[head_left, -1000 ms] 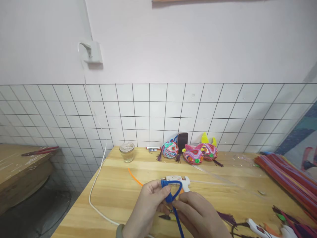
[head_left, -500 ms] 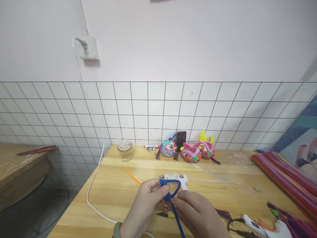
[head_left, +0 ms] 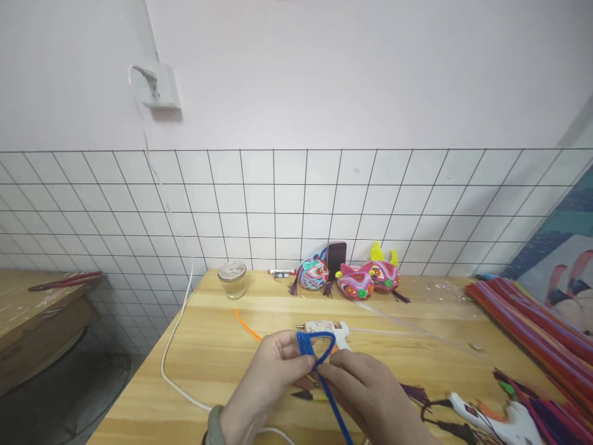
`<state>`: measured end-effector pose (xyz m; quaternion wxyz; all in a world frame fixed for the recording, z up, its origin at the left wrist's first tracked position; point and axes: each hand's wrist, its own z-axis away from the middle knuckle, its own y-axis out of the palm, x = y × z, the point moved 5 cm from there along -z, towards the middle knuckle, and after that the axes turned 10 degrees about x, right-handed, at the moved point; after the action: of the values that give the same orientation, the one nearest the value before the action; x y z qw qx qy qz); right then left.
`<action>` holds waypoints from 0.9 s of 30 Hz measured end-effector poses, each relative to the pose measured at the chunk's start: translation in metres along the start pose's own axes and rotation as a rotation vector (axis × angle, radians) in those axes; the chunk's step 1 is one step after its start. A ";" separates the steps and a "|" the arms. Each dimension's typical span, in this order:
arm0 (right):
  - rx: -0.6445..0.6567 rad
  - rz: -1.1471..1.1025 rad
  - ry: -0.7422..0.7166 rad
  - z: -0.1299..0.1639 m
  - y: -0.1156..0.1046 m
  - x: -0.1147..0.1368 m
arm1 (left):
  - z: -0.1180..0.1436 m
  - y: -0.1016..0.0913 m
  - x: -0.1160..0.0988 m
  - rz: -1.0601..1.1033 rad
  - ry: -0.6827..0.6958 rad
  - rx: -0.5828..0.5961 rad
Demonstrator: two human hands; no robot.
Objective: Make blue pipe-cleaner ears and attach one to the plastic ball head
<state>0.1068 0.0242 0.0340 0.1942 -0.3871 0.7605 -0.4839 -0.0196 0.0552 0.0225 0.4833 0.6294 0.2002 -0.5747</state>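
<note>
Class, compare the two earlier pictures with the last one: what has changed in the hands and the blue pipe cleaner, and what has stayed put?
Little changed. The left hand and right hand keep pinching the blue pipe cleaner where its loop crosses; the loop looks slightly flatter and the right fingers closer to the crossing. Everything sits a little higher and further left in the picture, which suggests the camera shifted. The glue gun, jar and three craft figures stayed put on the table.

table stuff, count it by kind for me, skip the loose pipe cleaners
Fuzzy craft heads: 3, in a row by the wall
Glue guns: 2, one behind the hands, one at the right front
Glass jar: 1
Phone: 1, leaning on the tiles
Total: 7
</note>
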 end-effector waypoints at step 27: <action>0.361 -0.286 1.011 0.046 0.081 -0.112 | 0.010 -0.054 -0.030 0.048 0.246 -0.263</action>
<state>0.1749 0.1027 -0.0681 -0.1995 -0.1665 0.6037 -0.7537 -0.0767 0.0806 0.0310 0.5470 0.6307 0.3161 -0.4506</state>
